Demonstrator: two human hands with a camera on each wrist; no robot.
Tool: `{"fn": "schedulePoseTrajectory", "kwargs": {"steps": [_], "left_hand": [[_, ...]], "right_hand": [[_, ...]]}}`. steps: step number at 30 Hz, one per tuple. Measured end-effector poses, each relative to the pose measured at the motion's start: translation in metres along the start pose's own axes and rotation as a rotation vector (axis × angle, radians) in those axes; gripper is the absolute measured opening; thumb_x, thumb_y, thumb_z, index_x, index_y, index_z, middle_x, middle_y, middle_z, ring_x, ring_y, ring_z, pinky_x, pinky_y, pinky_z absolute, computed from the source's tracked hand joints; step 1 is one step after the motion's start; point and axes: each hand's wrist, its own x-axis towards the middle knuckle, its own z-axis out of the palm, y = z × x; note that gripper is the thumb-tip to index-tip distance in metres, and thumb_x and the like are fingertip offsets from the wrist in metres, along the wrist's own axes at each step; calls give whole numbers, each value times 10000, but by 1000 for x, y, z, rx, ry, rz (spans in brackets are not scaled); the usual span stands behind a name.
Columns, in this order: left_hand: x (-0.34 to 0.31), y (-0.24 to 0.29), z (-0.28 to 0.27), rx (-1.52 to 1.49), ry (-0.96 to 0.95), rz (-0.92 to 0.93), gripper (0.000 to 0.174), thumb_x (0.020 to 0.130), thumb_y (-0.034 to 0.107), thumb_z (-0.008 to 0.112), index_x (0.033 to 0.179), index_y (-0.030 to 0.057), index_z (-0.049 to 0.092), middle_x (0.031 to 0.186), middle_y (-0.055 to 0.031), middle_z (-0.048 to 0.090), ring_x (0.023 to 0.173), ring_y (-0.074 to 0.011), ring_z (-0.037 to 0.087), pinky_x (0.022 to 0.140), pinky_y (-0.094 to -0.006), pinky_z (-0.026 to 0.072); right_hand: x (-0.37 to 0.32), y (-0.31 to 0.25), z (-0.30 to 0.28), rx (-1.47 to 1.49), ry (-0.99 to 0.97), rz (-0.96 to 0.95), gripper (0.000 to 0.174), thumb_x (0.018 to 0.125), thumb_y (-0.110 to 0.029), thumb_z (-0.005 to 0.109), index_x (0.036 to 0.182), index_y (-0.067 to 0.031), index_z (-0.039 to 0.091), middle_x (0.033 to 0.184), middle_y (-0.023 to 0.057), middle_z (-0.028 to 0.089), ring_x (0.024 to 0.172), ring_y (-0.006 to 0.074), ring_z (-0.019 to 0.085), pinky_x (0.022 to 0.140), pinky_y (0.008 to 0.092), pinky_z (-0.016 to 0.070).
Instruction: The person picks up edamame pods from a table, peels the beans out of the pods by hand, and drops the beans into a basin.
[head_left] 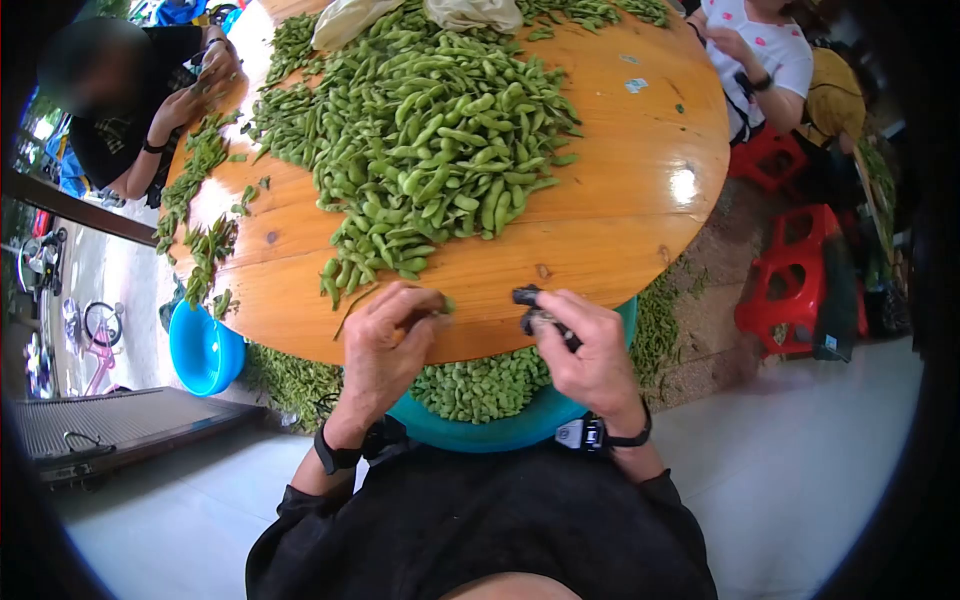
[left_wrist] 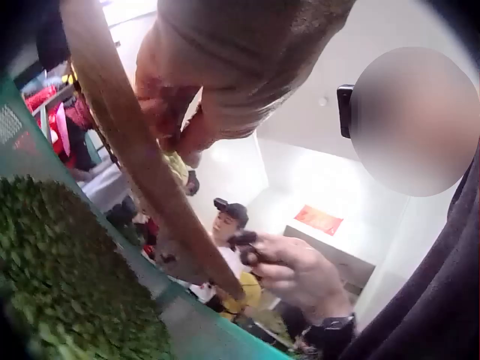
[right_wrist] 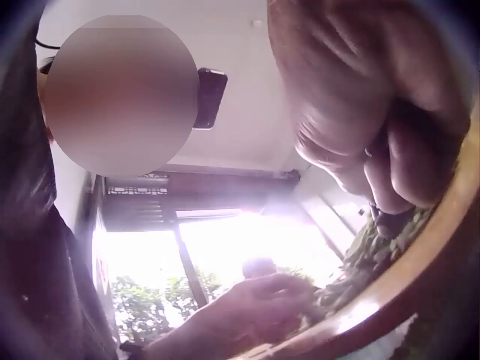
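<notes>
In the head view a large heap of green pods [head_left: 430, 130] covers the middle of the wooden table [head_left: 600, 220]. My left hand [head_left: 385, 335] is at the table's near edge, thumb and fingers pinching a small green pod [head_left: 447, 304]. My right hand [head_left: 585, 350], to its right, curls round a dark tool [head_left: 528, 297], whose exact shape I cannot tell. Below the edge, between the wrists, a teal basin [head_left: 480, 436] holds shelled green beans [head_left: 480, 387]. The left wrist view shows the right hand [left_wrist: 296, 274] with the dark object [left_wrist: 244, 240] in its fingers.
A blue basin [head_left: 205, 350] stands at the left, below the table. Empty pods [head_left: 300, 385] litter the floor on both sides. Red stools [head_left: 800, 280] stand at the right. One person [head_left: 130, 130] is at the table's far left, another [head_left: 765, 60] at the far right.
</notes>
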Motion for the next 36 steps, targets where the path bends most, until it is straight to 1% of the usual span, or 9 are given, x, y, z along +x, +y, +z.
{"fn": "schedulePoseTrajectory", "kwargs": {"steps": [9, 16, 19, 21, 24, 27, 28, 31, 36], "left_hand": [[11, 17, 38, -597, -216, -358, 117, 863, 39, 732, 934, -13, 654, 777, 5, 625, 656, -34, 548, 549, -185, 428], [13, 18, 36, -632, -259, -416, 104, 862, 56, 736, 873, 10, 643, 677, 7, 597, 556, -43, 518, 486, -184, 377], [14, 14, 32, -699, -342, -465, 93, 868, 47, 724, 852, 17, 638, 667, 6, 587, 538, -47, 507, 464, -190, 351], [14, 13, 30, -1173, -511, -658, 112, 907, 96, 700, 849, 17, 644, 639, 7, 579, 535, -49, 490, 474, -184, 334], [10, 9, 35, -1243, -508, -639, 103, 916, 105, 688, 899, 6, 665, 647, -8, 595, 521, -68, 492, 461, -198, 335], [3, 27, 43, -654, -263, -426, 156, 893, 122, 713, 966, -13, 680, 655, -37, 615, 526, -98, 528, 472, -224, 386], [1, 20, 50, -262, -177, -132, 192, 898, 112, 704, 1015, -36, 671, 679, -28, 628, 534, -56, 538, 463, -202, 408], [-1, 20, 57, -220, -132, 39, 198, 899, 92, 699, 1035, -47, 668, 664, -16, 616, 546, -57, 549, 479, -207, 433], [3, 26, 46, -373, -362, -279, 152, 931, 123, 661, 975, -21, 671, 643, -47, 606, 551, -99, 580, 508, -256, 479]], "right_hand": [[0, 5, 4, 291, -31, 115, 231, 876, -18, 612, 1084, 75, 647, 757, 72, 532, 647, 125, 524, 571, 281, 411], [3, 13, 3, 373, -42, 114, 210, 886, -27, 614, 1062, 83, 648, 773, 55, 530, 628, 112, 506, 544, 266, 396], [2, 15, -5, 646, -142, 240, 208, 918, -30, 597, 1091, 78, 641, 779, 18, 517, 581, 81, 476, 500, 236, 367], [2, 20, -12, 1088, -299, 421, 204, 946, -30, 573, 1116, 69, 631, 785, -6, 499, 555, 54, 467, 483, 206, 357], [1, 19, -15, 1098, -296, 449, 199, 956, -26, 563, 1120, 70, 624, 784, -9, 496, 547, 48, 473, 489, 206, 364], [-2, 10, -7, 800, -102, 374, 173, 941, -24, 576, 1079, 64, 631, 775, -2, 510, 567, 57, 489, 495, 223, 373], [-3, 9, -3, 801, -101, 374, 173, 941, -24, 576, 1079, 64, 631, 775, -2, 510, 567, 57, 489, 495, 223, 373], [-6, 10, 5, 450, 27, 195, 156, 905, -7, 598, 1045, 54, 634, 764, 40, 536, 585, 107, 520, 514, 252, 399], [-7, 2, 5, 111, 60, -22, 171, 839, 30, 628, 1009, 46, 633, 784, 121, 555, 609, 220, 560, 546, 312, 445]]}}
